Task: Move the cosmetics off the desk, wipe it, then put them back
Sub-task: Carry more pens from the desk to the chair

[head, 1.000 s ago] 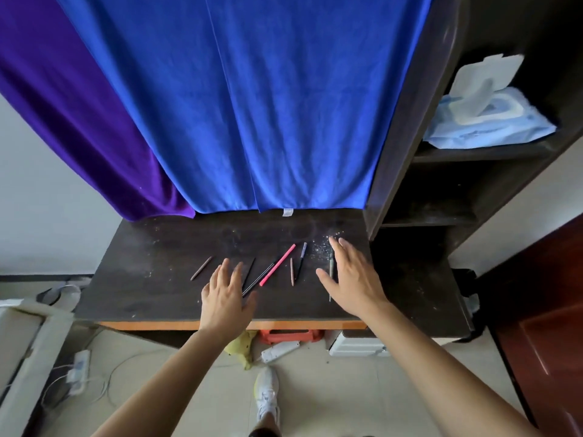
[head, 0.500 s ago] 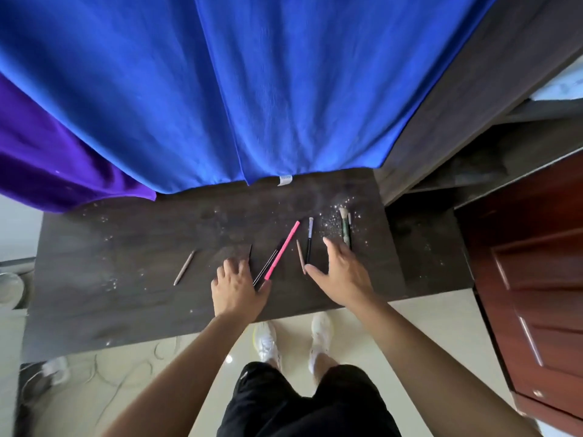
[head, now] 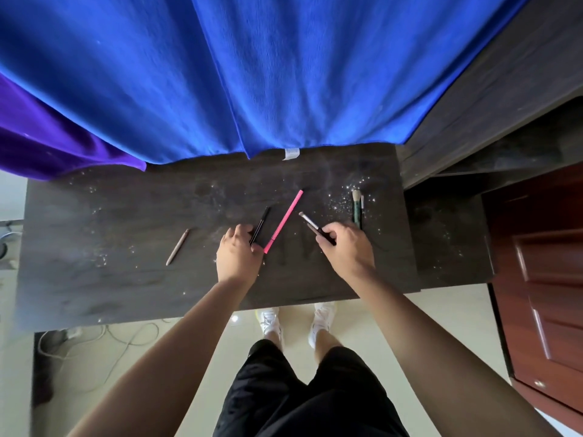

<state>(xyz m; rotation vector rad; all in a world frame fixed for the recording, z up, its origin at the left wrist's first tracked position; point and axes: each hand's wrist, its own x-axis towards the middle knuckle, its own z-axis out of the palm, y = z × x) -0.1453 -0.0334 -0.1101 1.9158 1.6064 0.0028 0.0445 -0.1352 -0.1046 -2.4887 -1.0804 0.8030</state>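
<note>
On the dark dusty desk [head: 110, 272] lie several slim cosmetics. My left hand [head: 238, 255] is closed on a black pencil [head: 261, 225], whose tip sticks out beyond my fingers. Right beside it a pink pencil [head: 285, 219] lies slanted on the desk. My right hand [head: 345, 249] grips a small dark makeup brush [head: 310, 224], perhaps with a second thin stick, lifted slightly and pointing up-left. A brown pencil [head: 177, 251] lies alone to the left. A green-handled brush [head: 356, 208] and a thin stick [head: 362, 205] rest just beyond my right hand.
White powder specks [head: 339, 201] litter the desk. A blue cloth [head: 252, 74] and a purple cloth [head: 47, 143] hang behind it. A dark shelf unit [head: 489, 99] and a brown door [head: 545, 279] stand to the right. Cables [head: 104, 339] lie on the floor.
Both hands went from resting flat on the desk to closing on items: the left on the black pencil, the right on the small brush. The camera tilted further down.
</note>
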